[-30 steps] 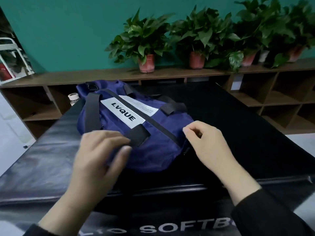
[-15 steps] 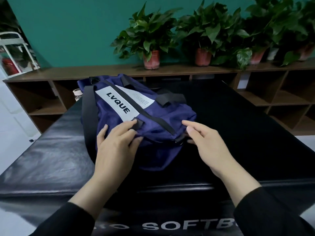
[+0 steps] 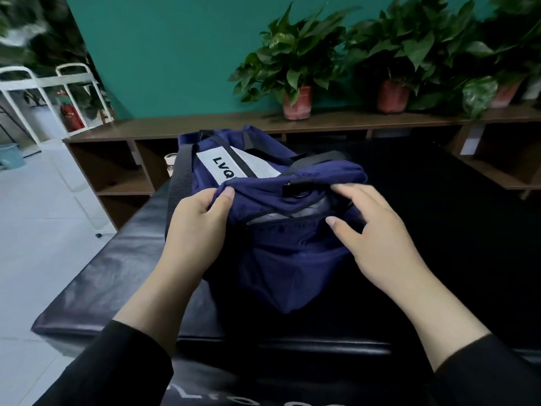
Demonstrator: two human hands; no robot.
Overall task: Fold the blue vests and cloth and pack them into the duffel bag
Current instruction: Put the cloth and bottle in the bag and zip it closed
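A navy duffel bag (image 3: 275, 259) with black straps and a white label lies on the black padded table (image 3: 117, 273). My left hand (image 3: 199, 227) grips a fold of the bag's fabric at its near left end, thumb on top. My right hand (image 3: 371, 232) lies on the bag's near right end with spread fingers; its fingertips touch the fabric beside a black tab and ring. The near end is lifted toward me, and a grey lining shows in a slit between my hands. No vests or cloth are visible outside the bag.
Behind the table runs a brown open shelf unit (image 3: 123, 159) carrying potted plants (image 3: 295, 77) against a teal wall. A white metal rack (image 3: 49, 92) stands at the far left on the pale floor. The table's right half is bare black padding.
Both hands moved from the bag's top to its near end. The left hand has taken hold of fabric and the end is pulled up toward me. The camera swung left.
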